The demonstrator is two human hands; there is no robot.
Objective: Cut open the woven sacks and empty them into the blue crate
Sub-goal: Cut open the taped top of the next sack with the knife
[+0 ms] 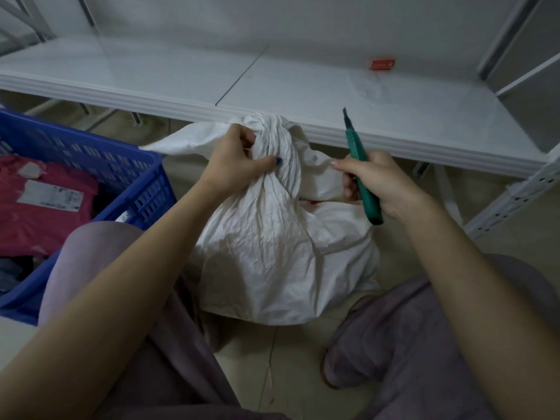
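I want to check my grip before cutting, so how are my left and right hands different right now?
The left hand grips the gathered neck of the white sack; the right hand holds a green knife instead.
The left hand's fingers dig into fabric; the right hand's wrap the knife handle, blade pointing up, clear of the sack.
Shared: both are bare and held above the sack.

The left grip (pixel 233 165) clutched the bunched neck of a crumpled white woven sack (pixel 266 253) standing on the pale tiled floor (pixel 257 374). The right grip (pixel 378 180) held a green-handled utility knife (pixel 356 148), blade up, beside that neck. A blue slotted plastic crate (pixel 91 147) at the left held a pink plastic parcel (pixel 45 213).
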